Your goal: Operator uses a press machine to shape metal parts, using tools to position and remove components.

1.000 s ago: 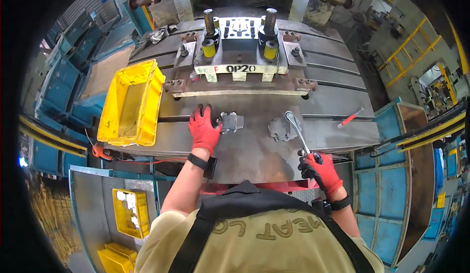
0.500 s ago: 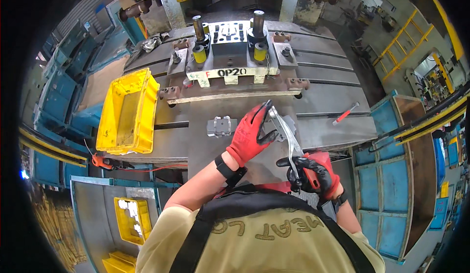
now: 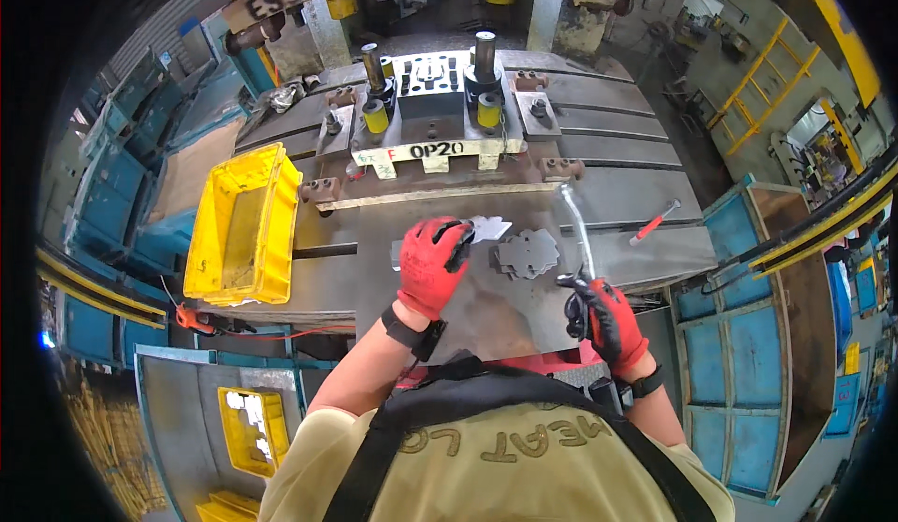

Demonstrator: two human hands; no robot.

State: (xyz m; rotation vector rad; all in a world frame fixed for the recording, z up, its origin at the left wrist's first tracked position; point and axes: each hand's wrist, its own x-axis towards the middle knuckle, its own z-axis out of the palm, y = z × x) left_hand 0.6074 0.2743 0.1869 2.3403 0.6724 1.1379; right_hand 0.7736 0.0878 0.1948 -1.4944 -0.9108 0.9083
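My left hand (image 3: 435, 265), in a red glove with black fingertips, is closed on the edge of a flat grey metal plate (image 3: 488, 230) with an irregular outline. Just right of it, a small stack of similar metal plates (image 3: 528, 253) lies on the steel bed. My right hand (image 3: 606, 324), gloved alike, grips a long, slim silver tong-like tool (image 3: 579, 227), whose far end points up and away, apart from the plate. Mostly behind my left hand, a grey metal part (image 3: 397, 255) rests on the bed.
Ahead, a press die (image 3: 432, 115) with two upright posts is mounted on the slotted bed. A yellow crate (image 3: 245, 227) stands at the left. A red-handled tool (image 3: 656, 223) lies at the right. Below left is a smaller yellow bin (image 3: 245, 447); a blue metal container (image 3: 716, 363) flanks the right.
My left hand has moved left and a little down with the plate, away from the tool. My right hand has swung the tool to the right, so its tip is now apart from my left hand.
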